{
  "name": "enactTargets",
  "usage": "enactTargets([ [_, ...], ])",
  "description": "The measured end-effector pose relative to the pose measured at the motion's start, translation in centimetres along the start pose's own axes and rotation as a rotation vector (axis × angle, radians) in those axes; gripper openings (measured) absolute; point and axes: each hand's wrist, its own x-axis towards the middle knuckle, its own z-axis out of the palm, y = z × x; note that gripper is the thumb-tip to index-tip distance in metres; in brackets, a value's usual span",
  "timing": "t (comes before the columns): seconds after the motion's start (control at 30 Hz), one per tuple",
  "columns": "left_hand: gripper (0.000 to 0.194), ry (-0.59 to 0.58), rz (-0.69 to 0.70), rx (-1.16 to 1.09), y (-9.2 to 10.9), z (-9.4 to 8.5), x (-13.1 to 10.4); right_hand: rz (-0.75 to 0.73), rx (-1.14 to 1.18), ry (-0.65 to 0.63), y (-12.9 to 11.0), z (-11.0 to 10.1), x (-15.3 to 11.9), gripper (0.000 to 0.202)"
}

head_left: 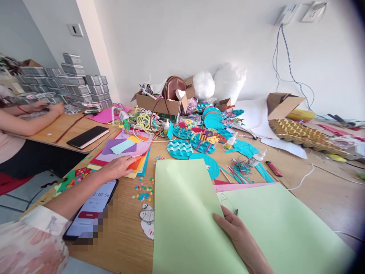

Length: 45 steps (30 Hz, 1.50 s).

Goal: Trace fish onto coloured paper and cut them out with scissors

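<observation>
My right hand (236, 230) grips the edge of a light green sheet of paper (182, 217), thumb on top, fingers partly behind it. Under and beside it lies another large light green sheet (288, 224), with small outlines drawn near its upper left corner and a pink sheet (248, 187) showing beneath. My left hand (121, 167) rests with outstretched fingers on the right edge of a stack of coloured paper (99, 158), close to an orange sheet. Smaller purple and pale blue pieces (123, 146) top that stack. Fish-shaped paper cutouts (147, 217) and coloured paper dots (144, 190) lie between my hands.
A phone (91, 213) showing a timer lies under my left forearm. Turquoise craft pieces (180, 148), glue bottles (256, 158) and a red cutter (273, 168) sit behind the green sheets. At left, another person's hands (55, 109) work near stacked grey boxes (75, 85).
</observation>
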Motion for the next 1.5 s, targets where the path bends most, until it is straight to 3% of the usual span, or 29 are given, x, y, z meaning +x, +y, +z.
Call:
enactTargets([
  [0.6,0.026,0.081,-0.002,-0.091,-1.0,0.3,0.0,0.011,0.044,-0.015,-0.1,-0.2,-0.2,0.060],
  [0.8,0.039,0.106,-0.011,-0.156,-1.5,0.4,0.4,0.000,0.043,-0.015,0.1,-0.3,-0.1,0.061],
  [1.07,0.052,0.082,-0.027,-0.155,-1.6,-0.3,0.9,-0.016,-0.038,0.013,0.3,-0.2,0.0,0.061],
  [1.2,0.046,0.036,-0.047,-0.128,-1.9,-0.3,0.9,0.006,0.005,0.007,0.1,-0.3,-0.2,0.061],
  [1.5,0.031,-0.040,-0.077,-0.013,0.5,-0.5,0.0,0.005,-0.059,0.021,0.2,-0.2,-0.1,0.064],
])
